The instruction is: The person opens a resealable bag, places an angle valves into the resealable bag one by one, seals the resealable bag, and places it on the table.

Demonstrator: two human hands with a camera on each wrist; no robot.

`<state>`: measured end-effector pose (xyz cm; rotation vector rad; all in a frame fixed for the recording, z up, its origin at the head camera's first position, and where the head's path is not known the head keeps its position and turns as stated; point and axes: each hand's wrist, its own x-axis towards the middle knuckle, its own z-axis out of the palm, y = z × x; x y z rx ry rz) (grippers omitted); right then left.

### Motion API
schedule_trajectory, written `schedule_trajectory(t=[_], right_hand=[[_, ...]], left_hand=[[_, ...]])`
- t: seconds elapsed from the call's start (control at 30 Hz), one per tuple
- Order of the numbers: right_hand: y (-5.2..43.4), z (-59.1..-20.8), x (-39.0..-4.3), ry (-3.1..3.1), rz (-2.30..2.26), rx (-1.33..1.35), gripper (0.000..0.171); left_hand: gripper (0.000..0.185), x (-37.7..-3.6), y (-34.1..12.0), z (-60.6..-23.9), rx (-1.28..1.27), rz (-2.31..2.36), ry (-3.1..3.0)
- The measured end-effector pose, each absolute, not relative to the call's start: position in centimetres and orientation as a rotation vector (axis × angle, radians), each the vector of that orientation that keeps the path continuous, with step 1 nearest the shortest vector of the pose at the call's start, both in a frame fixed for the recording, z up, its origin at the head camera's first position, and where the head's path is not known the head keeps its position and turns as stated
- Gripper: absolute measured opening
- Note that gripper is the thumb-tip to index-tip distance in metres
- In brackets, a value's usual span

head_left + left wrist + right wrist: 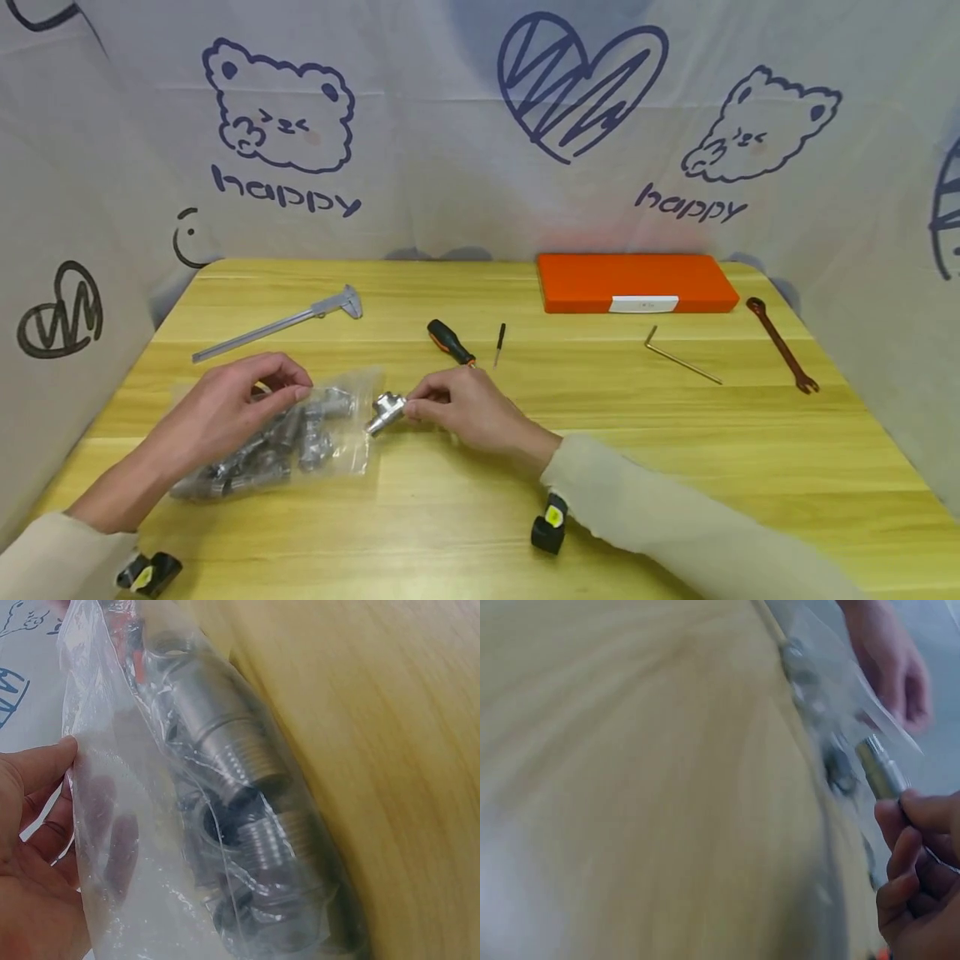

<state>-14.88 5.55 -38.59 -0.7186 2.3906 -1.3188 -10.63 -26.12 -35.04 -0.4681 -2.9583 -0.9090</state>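
A clear plastic bag holding several shiny metal pipe fittings lies on the left part of the table. My left hand pinches the bag's edge between thumb and fingers; in the left wrist view the left hand shows beside the film, some fingers seen through it. Just right of the bag's mouth, my right hand pinches a silver tee-shaped pipe fitting by one end. The right wrist view shows this fitting between thumb and fingertips of the right hand.
Behind the hands lie a caliper, a black-handled screwdriver and a tiny screwdriver. To the right are an orange case, a hex key and a reddish wrench. A white drawn-on curtain surrounds the wooden table.
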Motion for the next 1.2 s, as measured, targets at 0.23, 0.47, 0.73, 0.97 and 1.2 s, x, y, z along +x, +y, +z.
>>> schedule_trajectory(t=[0.23,0.47,0.73,0.97,1.2], right_hand=[[0.7,-39.9,-13.7,2.45,-1.25,-0.764,0.012],[-2.0,-40.7,-14.4,2.517,-1.197,-0.81,0.018],[-0.6,-40.0,-13.9,2.37,-1.289,-0.736,0.013],[1.7,-39.5,-10.9,2.198,-1.401,-0.661,0.018],[1.9,-39.2,-9.2,1.987,-1.454,-0.596,0.025]], left_hand=[[0.004,-10.6,-26.1,-35.1,-0.46,-0.891,-2.942],[0.003,-10.7,-26.0,-35.2,-0.49,-0.901,-2.905],[0.003,-10.5,-26.5,-34.9,-0.476,-0.925,-2.972],[0.018,-12.0,-26.4,-33.9,-0.55,-0.896,-3.073],[0.03,-15.8,-24.7,-33.2,-0.814,-0.805,-3.229]])
